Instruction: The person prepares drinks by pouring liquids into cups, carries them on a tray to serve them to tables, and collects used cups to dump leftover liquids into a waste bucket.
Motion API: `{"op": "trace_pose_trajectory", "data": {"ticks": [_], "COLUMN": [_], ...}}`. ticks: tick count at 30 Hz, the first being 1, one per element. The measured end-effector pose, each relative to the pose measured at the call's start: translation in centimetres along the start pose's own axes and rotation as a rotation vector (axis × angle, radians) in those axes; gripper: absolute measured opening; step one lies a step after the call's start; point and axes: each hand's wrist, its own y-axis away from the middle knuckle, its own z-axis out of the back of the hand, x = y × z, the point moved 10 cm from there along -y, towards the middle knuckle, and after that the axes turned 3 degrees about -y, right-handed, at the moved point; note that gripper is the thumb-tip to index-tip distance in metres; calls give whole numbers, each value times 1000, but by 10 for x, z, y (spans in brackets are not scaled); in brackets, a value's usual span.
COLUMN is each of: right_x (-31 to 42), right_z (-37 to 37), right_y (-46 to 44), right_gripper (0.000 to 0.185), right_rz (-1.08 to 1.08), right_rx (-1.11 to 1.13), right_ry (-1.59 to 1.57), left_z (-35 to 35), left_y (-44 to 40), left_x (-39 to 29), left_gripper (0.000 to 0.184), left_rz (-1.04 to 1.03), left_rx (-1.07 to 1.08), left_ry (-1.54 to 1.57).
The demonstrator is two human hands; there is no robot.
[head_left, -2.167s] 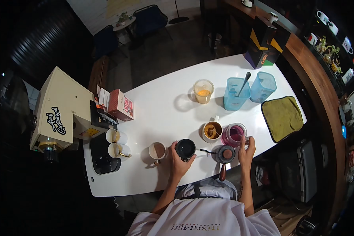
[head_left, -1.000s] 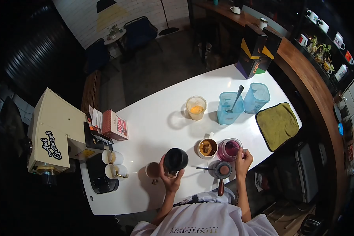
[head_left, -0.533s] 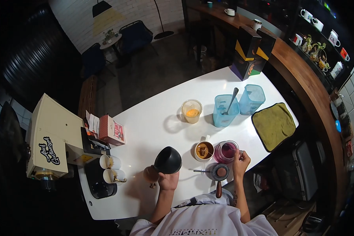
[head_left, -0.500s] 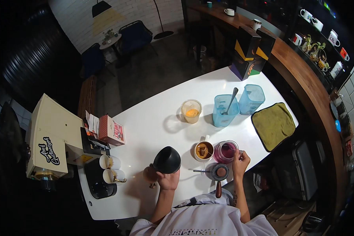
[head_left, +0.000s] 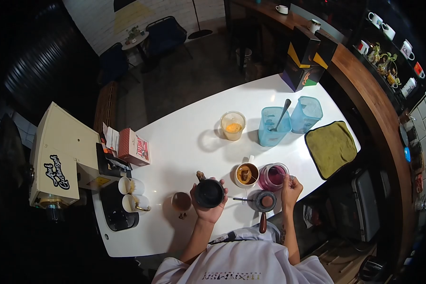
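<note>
A black cup (head_left: 209, 193) rests in my left hand (head_left: 210, 213), its mouth facing up and its handle pointing away from me. My right hand (head_left: 292, 189) pinches something thin, probably a spoon handle, at the rim of a glass jar (head_left: 273, 177) with purple-pink contents. Left of the jar stands a white mug (head_left: 245, 175) with brown contents and a tea bag. Just below them sits a portafilter-like tool (head_left: 265, 201) with a wooden handle, a thin dark utensil beside it. Left of my left hand is a cup (head_left: 181, 201) with a brownish inside.
A clear cup with yellow contents (head_left: 233, 126), two blue containers (head_left: 275, 125) and a green cloth (head_left: 332, 149) lie farther back on the white table (head_left: 175, 142). At left are a cream machine (head_left: 64, 156), two white mugs (head_left: 135, 203) and a red box (head_left: 135, 147).
The black cup has turned from tilted to mouth up, with its handle now showing at the far side. My right hand stays at the jar. The camera view has shifted slightly.
</note>
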Motion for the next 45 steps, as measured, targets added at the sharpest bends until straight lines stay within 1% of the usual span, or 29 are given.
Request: {"op": "trace_pose_trajectory", "data": {"ticks": [5, 7, 9, 11, 13, 14, 16, 19, 26, 29, 30, 36, 38, 41, 45], "right_x": [3, 9, 18, 20, 12, 10, 8, 11, 7, 6, 11, 38, 64, 104, 137], "right_z": [0, 1, 2, 2, 2, 1, -1, -2, -1, 3, 4, 22, 23, 26, 24], "right_y": [0, 0, 1, 1, 2, 2, 2, 0, -4, -10, -13, -30, -34, -34, -26], "right_gripper": [40, 45, 47, 50, 52, 52, 52, 49, 46, 43, 43, 44, 44, 44, 42], "right_rz": [-19, -19, -24, -30, -76, -80, -82, -77, -107, -88, -77, -28, 6, 49, 79], "right_rx": [-10, -24, -36, -49, -69, -74, -63, -47, -46, -46, -32, 37, 104, 135, 202], "right_ry": [-23, -2, 18, 40, -18, -16, -140, -140, -165, -103, -99, -23, -15, 3, 28], "left_z": [5, -1, -5, -8, -2, 2, -1, -4, -8, -11, -11, -14, -15, -21, -34], "left_y": [1, 1, 1, 0, 0, -3, -3, -3, -4, -3, -3, -11, -15, -21, -26], "left_x": [0, 2, 2, 2, 3, 2, 3, 4, 8, 11, 12, 23, 26, 30, 41], "left_gripper": [58, 58, 57, 57, 56, 58, 59, 55, 56, 54, 52, 48, 47, 46, 46], "left_rz": [-10, -8, -18, -19, -14, -13, -6, 1, 48, 77, 89, 101, 95, 103, 119], "left_rx": [-27, -21, -59, -86, -114, -89, -66, -87, -85, -125, -158, -173, -163, -144, -125], "left_ry": [-167, -210, -266, -253, -241, -226, -213, -249, -254, -297, -321, -270, -250, -223, -205]}}
